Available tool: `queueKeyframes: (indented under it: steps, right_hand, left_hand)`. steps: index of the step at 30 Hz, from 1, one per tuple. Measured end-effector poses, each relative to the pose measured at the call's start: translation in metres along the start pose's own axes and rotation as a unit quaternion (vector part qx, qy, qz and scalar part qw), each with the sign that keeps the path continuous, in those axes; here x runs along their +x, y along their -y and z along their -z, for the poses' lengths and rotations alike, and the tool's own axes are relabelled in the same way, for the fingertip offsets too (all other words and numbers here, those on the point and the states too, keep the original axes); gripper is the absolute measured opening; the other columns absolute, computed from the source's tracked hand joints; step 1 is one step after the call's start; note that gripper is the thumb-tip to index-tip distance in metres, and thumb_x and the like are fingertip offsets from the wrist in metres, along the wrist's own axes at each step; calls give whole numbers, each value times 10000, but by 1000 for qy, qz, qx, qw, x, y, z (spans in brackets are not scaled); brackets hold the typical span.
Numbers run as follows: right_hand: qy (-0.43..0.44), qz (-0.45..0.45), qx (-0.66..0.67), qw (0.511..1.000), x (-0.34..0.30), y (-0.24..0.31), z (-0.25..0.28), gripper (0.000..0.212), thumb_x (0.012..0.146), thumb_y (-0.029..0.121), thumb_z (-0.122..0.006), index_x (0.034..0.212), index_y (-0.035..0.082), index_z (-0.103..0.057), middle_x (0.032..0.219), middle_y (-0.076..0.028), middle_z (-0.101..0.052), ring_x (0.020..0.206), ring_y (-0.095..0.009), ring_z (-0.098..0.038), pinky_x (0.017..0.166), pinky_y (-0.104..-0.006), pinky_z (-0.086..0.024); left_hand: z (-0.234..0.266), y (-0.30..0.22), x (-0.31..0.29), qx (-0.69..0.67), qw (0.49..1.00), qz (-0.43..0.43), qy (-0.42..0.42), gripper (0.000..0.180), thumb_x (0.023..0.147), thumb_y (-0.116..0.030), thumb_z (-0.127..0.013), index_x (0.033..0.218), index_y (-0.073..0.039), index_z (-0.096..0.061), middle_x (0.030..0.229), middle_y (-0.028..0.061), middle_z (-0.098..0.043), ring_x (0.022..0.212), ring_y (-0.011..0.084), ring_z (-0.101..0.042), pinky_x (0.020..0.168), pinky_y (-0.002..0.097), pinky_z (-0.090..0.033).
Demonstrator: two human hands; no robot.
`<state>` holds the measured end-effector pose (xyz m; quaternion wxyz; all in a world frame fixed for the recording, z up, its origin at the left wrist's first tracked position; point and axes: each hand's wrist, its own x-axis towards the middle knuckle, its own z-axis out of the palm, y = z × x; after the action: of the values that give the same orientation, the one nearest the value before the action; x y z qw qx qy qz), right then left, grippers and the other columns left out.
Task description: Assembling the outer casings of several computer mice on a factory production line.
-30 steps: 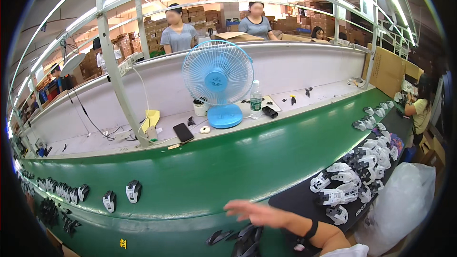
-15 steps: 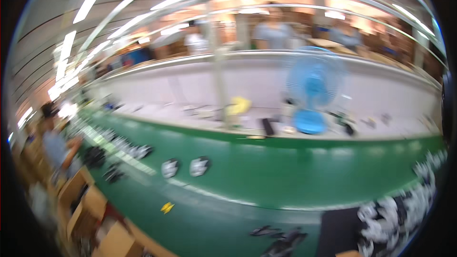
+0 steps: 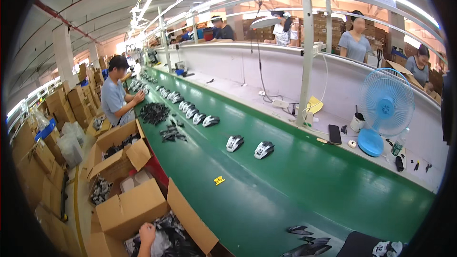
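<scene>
My left hand (image 3: 147,232) reaches into an open cardboard box (image 3: 134,208) at the lower left, its fingers curled. Whatever they may hold is too small or hidden to make out. Next to the hand, inside the box, are clear plastic bags (image 3: 161,239) and black parts (image 3: 183,242). My right hand is out of view. On the green bench (image 3: 200,200) lie several loose black parts (image 3: 309,246), beside a black mat (image 3: 357,245) with a white-and-black part (image 3: 386,248) on it.
Two white-and-black shells (image 3: 234,143) and a yellow piece (image 3: 219,180) lie mid-bench. Farther up are a row of shells (image 3: 190,113) and a black pile (image 3: 154,113). A co-worker (image 3: 116,93) handles parts there. A blue fan (image 3: 371,142) and a phone (image 3: 334,134) stand on the right ledge.
The view has swung left and steadied, bringing the boxes and my left hand into sight. Most of the white parts at the right have left the picture.
</scene>
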<state>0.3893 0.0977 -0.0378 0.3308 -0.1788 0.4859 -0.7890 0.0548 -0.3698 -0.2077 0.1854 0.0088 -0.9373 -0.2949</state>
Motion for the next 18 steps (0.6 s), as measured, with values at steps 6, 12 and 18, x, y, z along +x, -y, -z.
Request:
queueKeyframes:
  steps: [6, 12, 18]
  right_hand:
    - [-16, -23, 21, 999, 7, -8, 3, 439, 908, 172, -571, 1282, -26, -453, 1228, -149, -549, 1141, -221, -517, 973, -362, -397]
    - [-78, -38, 57, 995, 11, 10, 3, 493, 855, 240, -621, 1246, -30, -490, 1155, -150, -598, 1041, -213, -565, 845, -312, -435]
    - [-101, -50, -86, 990, 25, 13, 4, 413, 846, 224, -622, 1164, -30, -552, 1094, -131, -625, 917, -205, -586, 788, -302, -448]
  left_hand:
    - [46, -47, 1, -127, 989, 67, 45, 177, 784, -180, -634, 797, -4, -647, 737, 79, -637, 719, 156, -572, 674, 313, -465]
    - [56, -81, 5, -317, 937, 84, 116, 254, 776, -205, -664, 909, 8, -633, 836, 54, -643, 804, 154, -577, 754, 297, -452]
    - [33, 14, -23, 71, 976, 110, 175, 345, 681, -314, -721, 965, -125, -667, 960, 169, -663, 941, 330, -618, 828, 398, -476]
